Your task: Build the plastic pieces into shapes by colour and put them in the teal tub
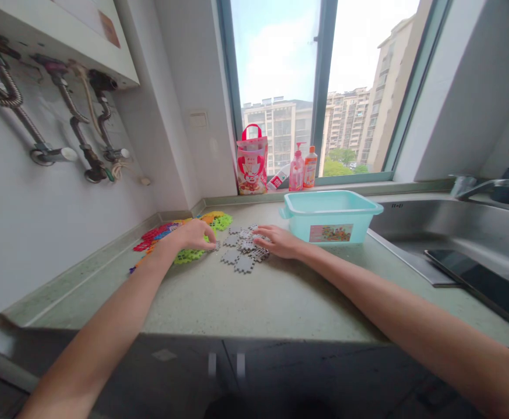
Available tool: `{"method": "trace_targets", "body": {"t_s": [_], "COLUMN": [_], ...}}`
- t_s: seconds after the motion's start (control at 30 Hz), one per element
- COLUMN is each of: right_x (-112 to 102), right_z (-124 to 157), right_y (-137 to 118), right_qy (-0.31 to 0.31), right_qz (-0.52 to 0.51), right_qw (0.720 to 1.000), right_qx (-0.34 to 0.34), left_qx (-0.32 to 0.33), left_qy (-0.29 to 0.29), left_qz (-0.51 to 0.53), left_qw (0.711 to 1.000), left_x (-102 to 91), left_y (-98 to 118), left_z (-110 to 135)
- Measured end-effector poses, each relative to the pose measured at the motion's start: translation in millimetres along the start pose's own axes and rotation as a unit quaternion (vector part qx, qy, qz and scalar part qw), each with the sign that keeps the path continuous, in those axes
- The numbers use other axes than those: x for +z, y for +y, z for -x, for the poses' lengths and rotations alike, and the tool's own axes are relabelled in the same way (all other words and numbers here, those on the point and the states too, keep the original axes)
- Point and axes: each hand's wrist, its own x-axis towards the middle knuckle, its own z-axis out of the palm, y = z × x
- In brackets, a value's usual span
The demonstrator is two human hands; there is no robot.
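Note:
Several grey interlocking puzzle tiles [244, 265] with notched edges lie in a loose pile on the counter. My right hand [278, 241] rests at the right side of this pile, its fingers stretched out over the tiles. To the left, my left hand [195, 234] is closed, thumb and fingers pinching a small grey puzzle tile [218, 246] just left of the pile. Beneath and behind that hand spread coloured puzzle tiles: bright green ones [188, 256], red ones [152, 237], and some orange, yellow and blue ones. My left hand and forearm hide part of them.
A turquoise plastic bin [298, 224] stands behind my right hand. Beyond its right side is a steel sink [403, 227], with a dark flat slab [477, 279] across its front edge. A red-handled bag [252, 166] and pump bottle [297, 170] stand by the window.

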Motion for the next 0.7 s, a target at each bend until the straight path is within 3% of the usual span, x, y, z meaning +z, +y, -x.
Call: {"method": "trace_targets", "body": {"t_s": [0.17, 0.3, 0.57, 0.7], "right_x": [-7, -11, -8, -11], "right_z": [0, -2, 0, 1], "right_y": [-1, -3, 4, 1], "right_qy": [-0.041, -0.023, -0.037, -0.016], "right_qz": [0.012, 0.032, 0.038, 0.035], "right_qw": [0.999, 0.999, 0.998, 0.999], "right_qx": [-0.003, 0.036, 0.038, 0.031], "left_qx": [0.046, 0.092, 0.028, 0.018], "left_qy": [0.000, 0.018, -0.029, 0.000], "left_qz": [0.056, 0.096, 0.118, 0.124], "left_qw": [0.997, 0.991, 0.992, 0.992], "left_x": [15.0, 18.7, 17.3, 12.1], "left_y": [12, 22, 10, 9], "left_z": [-7, -9, -6, -5]}}
